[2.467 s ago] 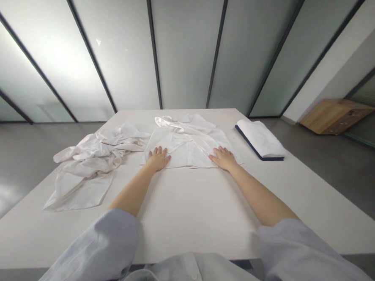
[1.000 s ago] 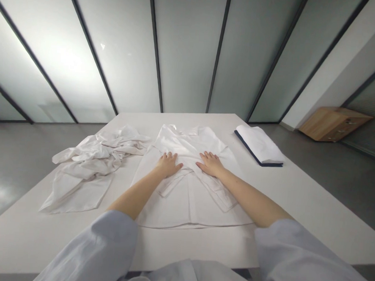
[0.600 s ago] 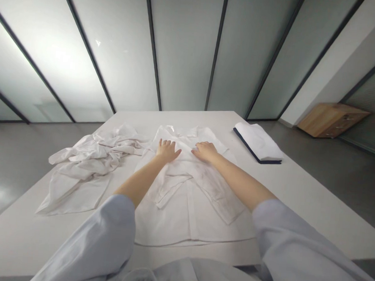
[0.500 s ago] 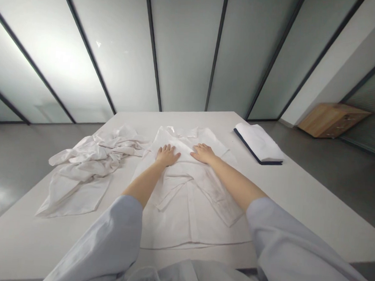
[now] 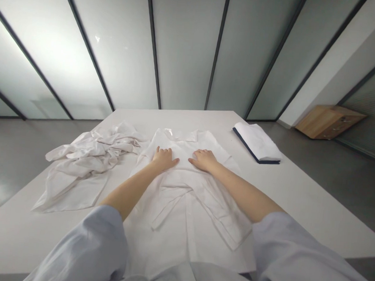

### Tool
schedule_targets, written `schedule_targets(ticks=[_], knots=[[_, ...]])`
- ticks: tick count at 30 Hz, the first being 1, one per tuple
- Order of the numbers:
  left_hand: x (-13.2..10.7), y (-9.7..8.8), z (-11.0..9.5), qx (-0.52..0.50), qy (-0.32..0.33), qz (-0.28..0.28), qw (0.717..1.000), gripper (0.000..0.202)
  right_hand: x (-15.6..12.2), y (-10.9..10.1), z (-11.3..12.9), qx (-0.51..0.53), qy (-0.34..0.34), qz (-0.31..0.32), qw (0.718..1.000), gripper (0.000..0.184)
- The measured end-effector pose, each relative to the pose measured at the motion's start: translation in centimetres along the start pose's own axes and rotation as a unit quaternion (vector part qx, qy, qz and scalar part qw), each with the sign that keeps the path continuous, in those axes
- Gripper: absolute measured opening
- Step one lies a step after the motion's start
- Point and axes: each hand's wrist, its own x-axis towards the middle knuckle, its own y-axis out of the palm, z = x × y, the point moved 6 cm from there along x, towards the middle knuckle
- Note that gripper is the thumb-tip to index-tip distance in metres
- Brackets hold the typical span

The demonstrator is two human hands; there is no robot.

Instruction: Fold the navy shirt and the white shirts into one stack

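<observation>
A white button-front shirt (image 5: 172, 237) lies spread on the table, its collar (image 5: 183, 135) toward the far side and its sleeves folded in over the front. My left hand (image 5: 165, 159) rests on the upper left of the shirt, palm down, thumb pointing inward. Opposite it, my right hand (image 5: 204, 160) presses on the upper right, also palm down with the thumb out. Both hands are open, the fingers slightly bent on the cloth. The shirt's lower hem reaches the near table edge, partly hidden by my own clothing.
A crumpled white garment (image 5: 91, 162) lies on the left of the white table (image 5: 310, 207). At the right, a folded white cloth (image 5: 257, 140) sits on a dark flat board (image 5: 268, 162). A wooden cabinet (image 5: 327, 119) stands on the floor beyond, near frosted glass panels (image 5: 183, 51).
The shirt has slid toward me, its hem moving to the near table edge. Both hands have come slightly nearer with it, and the sleeves on its front have shifted nearer too.
</observation>
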Motion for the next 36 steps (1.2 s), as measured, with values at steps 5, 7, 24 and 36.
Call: schedule_targets(ticks=[5, 7, 24, 36], knots=[[2.2, -2.1, 0.9, -0.007, -0.015, 0.009, 1.0, 0.059, 1.5, -2.0, -1.1, 0.03, 0.05, 0.041, 0.997, 0.057], [4.0, -2.2, 1.5, -0.047, -0.04, 0.02, 0.998, 0.062, 3.0, -2.2, -2.2, 0.063, 0.093, 0.036, 0.993, 0.044], [13.9, -3.2, 3.8, -0.47, -0.051, -0.116, 0.874, 0.071, 12.3, -1.6, -8.0, 0.481, 0.161, -0.175, 0.844, 0.054], [1.4, 1.7, -3.8, -0.093, 0.098, 0.079, 0.988, 0.081, 2.2, 0.0, -4.0, 0.106, -0.037, 0.048, 0.993, 0.031]])
